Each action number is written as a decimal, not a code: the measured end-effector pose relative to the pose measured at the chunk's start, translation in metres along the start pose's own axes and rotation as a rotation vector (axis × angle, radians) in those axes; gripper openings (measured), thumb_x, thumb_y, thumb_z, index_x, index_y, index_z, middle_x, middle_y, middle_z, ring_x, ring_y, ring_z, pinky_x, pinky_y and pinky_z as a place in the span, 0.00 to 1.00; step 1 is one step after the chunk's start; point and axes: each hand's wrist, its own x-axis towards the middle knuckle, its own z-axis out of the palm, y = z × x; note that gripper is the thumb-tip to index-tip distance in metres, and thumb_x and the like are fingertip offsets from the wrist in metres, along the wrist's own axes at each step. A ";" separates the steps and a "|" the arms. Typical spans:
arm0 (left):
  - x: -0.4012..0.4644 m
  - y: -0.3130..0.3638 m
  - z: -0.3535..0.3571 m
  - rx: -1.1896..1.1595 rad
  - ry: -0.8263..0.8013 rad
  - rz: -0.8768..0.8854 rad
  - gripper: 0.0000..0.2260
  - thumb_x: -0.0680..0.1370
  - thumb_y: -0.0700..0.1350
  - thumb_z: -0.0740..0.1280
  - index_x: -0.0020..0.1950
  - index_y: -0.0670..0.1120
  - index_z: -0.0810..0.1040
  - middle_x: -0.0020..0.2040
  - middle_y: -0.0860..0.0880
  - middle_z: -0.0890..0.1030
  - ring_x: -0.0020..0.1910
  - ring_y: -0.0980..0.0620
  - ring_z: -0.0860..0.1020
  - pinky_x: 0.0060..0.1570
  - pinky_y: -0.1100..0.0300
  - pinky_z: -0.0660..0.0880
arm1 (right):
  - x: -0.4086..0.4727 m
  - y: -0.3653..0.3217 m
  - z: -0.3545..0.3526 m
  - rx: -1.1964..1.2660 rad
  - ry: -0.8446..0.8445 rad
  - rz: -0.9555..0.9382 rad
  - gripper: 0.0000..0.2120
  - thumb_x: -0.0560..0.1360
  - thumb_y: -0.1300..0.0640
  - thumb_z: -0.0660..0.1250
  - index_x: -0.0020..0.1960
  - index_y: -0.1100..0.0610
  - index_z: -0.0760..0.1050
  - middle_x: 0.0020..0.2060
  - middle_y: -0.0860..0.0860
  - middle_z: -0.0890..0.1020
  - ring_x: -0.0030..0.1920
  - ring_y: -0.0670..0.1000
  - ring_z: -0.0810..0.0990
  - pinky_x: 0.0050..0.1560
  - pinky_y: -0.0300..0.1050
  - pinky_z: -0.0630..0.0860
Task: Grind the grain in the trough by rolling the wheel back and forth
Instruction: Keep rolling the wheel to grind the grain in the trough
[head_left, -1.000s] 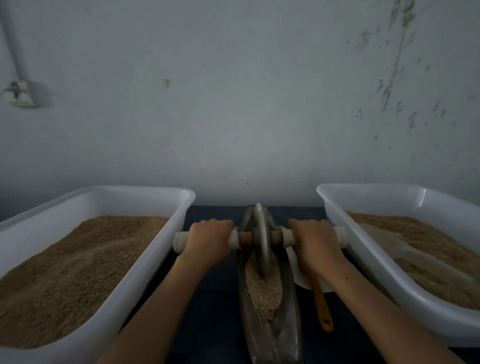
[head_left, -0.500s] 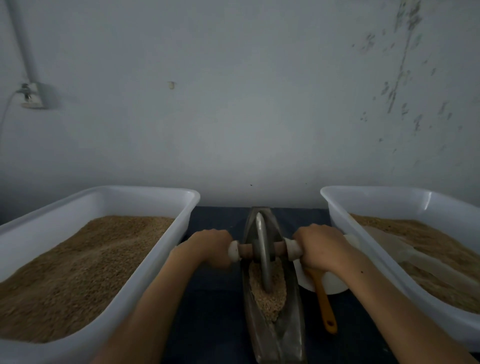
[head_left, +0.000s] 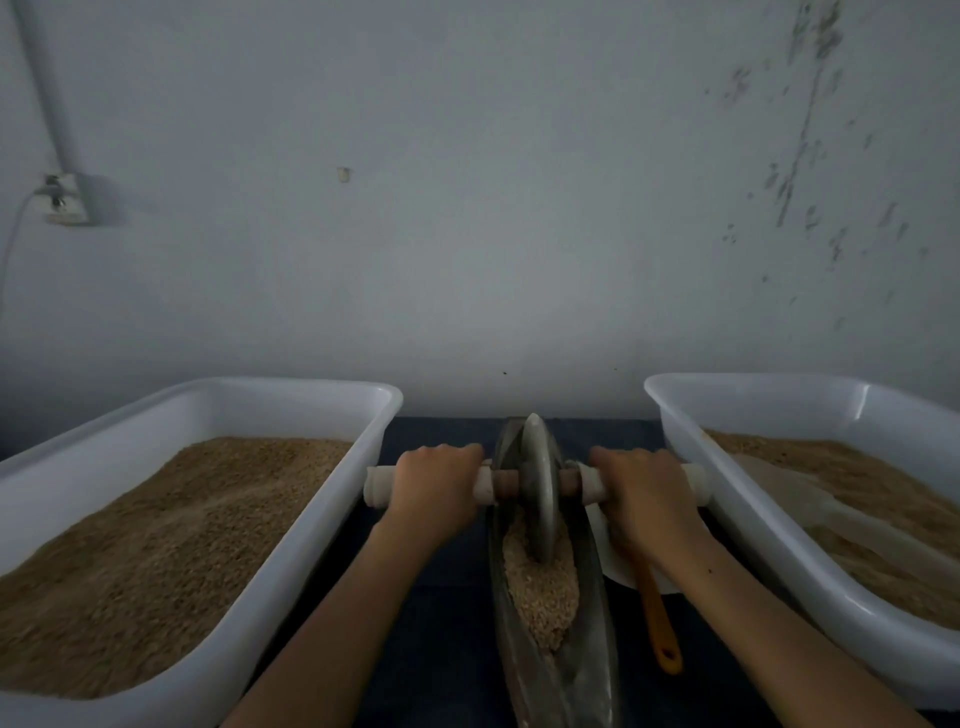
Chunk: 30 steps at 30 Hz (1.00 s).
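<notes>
A narrow boat-shaped metal trough (head_left: 587, 670) runs away from me down the middle of the dark table. Pale crushed grain (head_left: 540, 587) lies in its hollow. A grey metal wheel (head_left: 540, 488) stands upright in the grain toward the far end, on an axle with white handles (head_left: 376, 486). My left hand (head_left: 434, 491) grips the left handle and my right hand (head_left: 644, 493) grips the right one, both with fingers curled over the top.
A white plastic tub (head_left: 291, 551) full of brown grain stands to the left, and another white tub (head_left: 748, 530) with grain and a pale scoop to the right. An orange-handled tool (head_left: 657, 618) on a white dish lies beside the trough. A wall stands close behind.
Half a second ago the wheel had come slightly toward me; now it has rolled back away from me, near where it stood one second ago. Both hands kept their grip.
</notes>
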 end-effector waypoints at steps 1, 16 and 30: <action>0.000 0.000 0.001 0.003 0.016 0.000 0.09 0.75 0.49 0.65 0.54 0.50 0.71 0.49 0.50 0.79 0.48 0.49 0.78 0.42 0.58 0.67 | -0.001 0.000 0.002 0.000 0.014 0.003 0.08 0.75 0.57 0.62 0.45 0.48 0.64 0.48 0.46 0.79 0.51 0.51 0.76 0.51 0.45 0.64; 0.003 -0.019 -0.014 -0.343 -0.739 0.019 0.06 0.72 0.43 0.71 0.46 0.48 0.76 0.43 0.49 0.79 0.44 0.51 0.79 0.46 0.58 0.75 | 0.007 0.000 -0.030 -0.093 -0.462 -0.083 0.13 0.74 0.57 0.66 0.58 0.52 0.77 0.50 0.51 0.81 0.48 0.50 0.79 0.46 0.42 0.73; 0.001 0.006 -0.011 0.077 -0.051 0.062 0.11 0.75 0.50 0.66 0.54 0.49 0.72 0.50 0.49 0.79 0.49 0.48 0.78 0.43 0.56 0.66 | 0.000 0.007 -0.003 0.103 -0.141 0.025 0.06 0.72 0.57 0.66 0.45 0.48 0.71 0.44 0.47 0.81 0.48 0.50 0.80 0.47 0.43 0.71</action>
